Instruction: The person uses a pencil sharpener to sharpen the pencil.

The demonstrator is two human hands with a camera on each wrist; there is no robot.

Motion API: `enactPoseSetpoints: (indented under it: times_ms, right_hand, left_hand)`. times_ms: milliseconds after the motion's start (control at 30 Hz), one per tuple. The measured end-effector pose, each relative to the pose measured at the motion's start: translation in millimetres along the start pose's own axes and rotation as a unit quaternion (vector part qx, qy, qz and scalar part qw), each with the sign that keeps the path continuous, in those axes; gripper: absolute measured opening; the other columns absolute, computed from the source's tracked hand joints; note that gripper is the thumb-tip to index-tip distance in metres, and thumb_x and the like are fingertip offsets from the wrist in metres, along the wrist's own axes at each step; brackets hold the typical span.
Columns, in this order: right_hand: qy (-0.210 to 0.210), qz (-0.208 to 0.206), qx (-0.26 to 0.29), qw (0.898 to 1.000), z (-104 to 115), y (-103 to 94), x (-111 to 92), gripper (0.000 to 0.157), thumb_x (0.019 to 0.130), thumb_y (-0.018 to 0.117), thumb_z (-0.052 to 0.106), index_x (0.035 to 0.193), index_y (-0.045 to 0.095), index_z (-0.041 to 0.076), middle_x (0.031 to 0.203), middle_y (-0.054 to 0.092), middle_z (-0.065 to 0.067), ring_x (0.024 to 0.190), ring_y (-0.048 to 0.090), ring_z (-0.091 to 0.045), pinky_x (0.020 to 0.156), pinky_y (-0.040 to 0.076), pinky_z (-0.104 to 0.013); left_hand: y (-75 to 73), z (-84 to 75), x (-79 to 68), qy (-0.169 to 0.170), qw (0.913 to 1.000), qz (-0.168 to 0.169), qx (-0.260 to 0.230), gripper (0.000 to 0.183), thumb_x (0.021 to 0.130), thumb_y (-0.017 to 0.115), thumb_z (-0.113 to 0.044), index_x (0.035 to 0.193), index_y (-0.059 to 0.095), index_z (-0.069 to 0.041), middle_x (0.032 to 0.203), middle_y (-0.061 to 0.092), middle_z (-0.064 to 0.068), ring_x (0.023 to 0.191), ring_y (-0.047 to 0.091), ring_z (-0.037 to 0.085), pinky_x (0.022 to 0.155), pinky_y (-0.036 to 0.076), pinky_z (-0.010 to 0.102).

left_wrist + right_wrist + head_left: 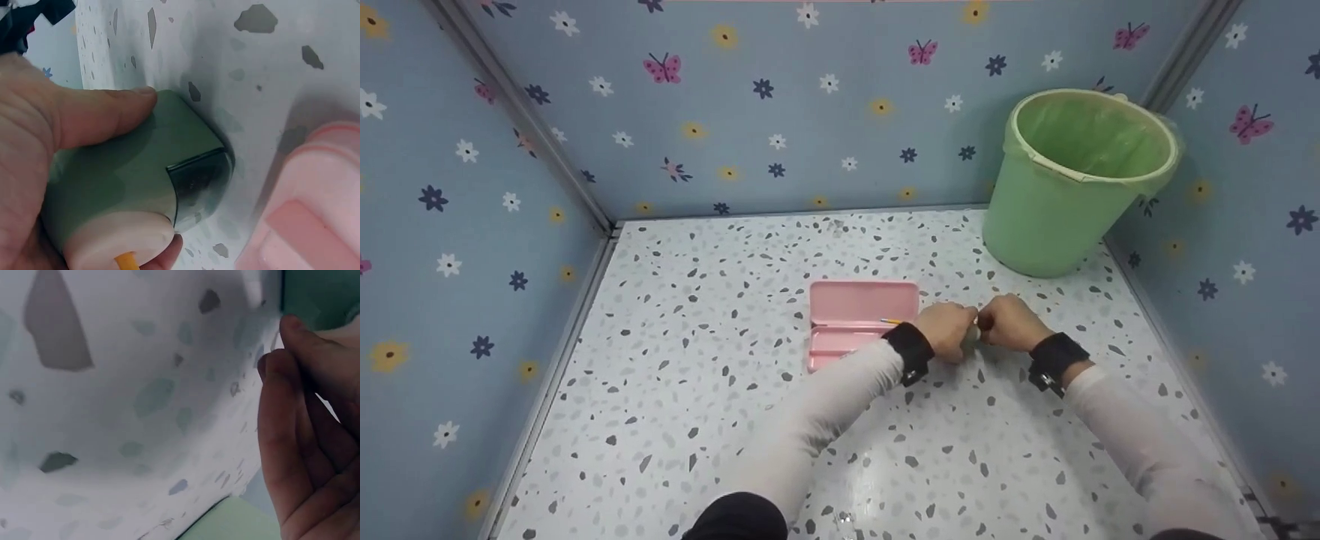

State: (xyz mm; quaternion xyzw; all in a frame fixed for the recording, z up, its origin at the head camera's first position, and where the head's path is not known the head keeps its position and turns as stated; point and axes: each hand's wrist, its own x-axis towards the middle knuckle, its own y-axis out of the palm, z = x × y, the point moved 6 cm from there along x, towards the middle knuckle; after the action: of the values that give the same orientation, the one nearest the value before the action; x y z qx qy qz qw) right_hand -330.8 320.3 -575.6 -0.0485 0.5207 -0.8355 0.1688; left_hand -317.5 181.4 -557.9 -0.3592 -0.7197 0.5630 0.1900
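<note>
My left hand (949, 330) grips a green pencil sharpener (121, 174) with a cream end and a dark clear window, thumb along its upper side. An orange-yellow pencil (128, 261) sticks into the cream end. At the sharpener's right side, my right hand (1011, 322) has its fingers curled and pinched on a part that is mostly hidden. In the right wrist view, thumb and fingertips (281, 354) come close together beside a pale part. Left of the hands lies an open pink pencil case (864, 302), partly covered by my left forearm.
A green lined trash bin (1046, 217) stands at the back right corner. Blue flowered panels (810, 112) wall in the back and both sides. The speckled white tabletop (682, 360) stretches left of the pencil case and in front of it.
</note>
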Motion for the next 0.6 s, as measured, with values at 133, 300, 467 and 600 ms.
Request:
enactPoseSetpoints:
  times_ms: [133, 300, 467, 600]
  right_hand:
    - [0.005, -0.004, 0.011, 1.0, 1, 5.1, -6, 0.013, 0.082, 0.082, -0.006, 0.083, 0.086, 0.006, 0.073, 0.079, -0.005, 0.062, 0.059, -0.012, 0.065, 0.049, -0.027]
    - [-0.002, 0.0, 0.014, 1.0, 4, 11.2, -14, 0.012, 0.084, 0.082, -0.004, 0.081, 0.086, 0.006, 0.07, 0.079, -0.004, 0.059, 0.056, -0.01, 0.062, 0.049, -0.026]
    - [0.003, 0.007, 0.001, 1.0, 10, 17.2, -24, 0.009, 0.089, 0.082, 0.0, 0.088, 0.088, 0.007, 0.074, 0.082, -0.005, 0.058, 0.059, -0.009, 0.06, 0.051, -0.027]
    - [0.004, 0.007, -0.006, 1.0, 16, 20.7, -31, 0.007, 0.091, 0.082, 0.002, 0.092, 0.088, 0.006, 0.075, 0.082, -0.005, 0.059, 0.06, -0.01, 0.062, 0.052, -0.029]
  left_hand:
    - [2.1, 1.6, -0.6, 0.002, 1.0, -0.007, 0.004, 0.052, 0.087, 0.089, -0.018, 0.133, 0.065, -0.014, 0.119, 0.077, 0.005, 0.103, 0.074, 0.021, 0.096, 0.064, 0.034]
    - [3.5, 2.5, 0.7, 0.002, 0.9999, -0.012, 0.001, 0.053, 0.086, 0.09, -0.021, 0.133, 0.066, -0.013, 0.118, 0.078, 0.005, 0.101, 0.074, 0.02, 0.093, 0.065, 0.035]
    - [4.4, 5.0, 2.3, -0.006, 0.9999, -0.011, -0.009, 0.056, 0.082, 0.093, -0.024, 0.13, 0.067, -0.014, 0.113, 0.077, 0.003, 0.096, 0.072, 0.019, 0.088, 0.064, 0.034]
    - [3.7, 5.1, 1.3, -0.008, 0.9998, -0.013, -0.012, 0.056, 0.08, 0.095, -0.026, 0.127, 0.067, -0.015, 0.11, 0.076, 0.001, 0.093, 0.071, 0.018, 0.085, 0.064, 0.033]
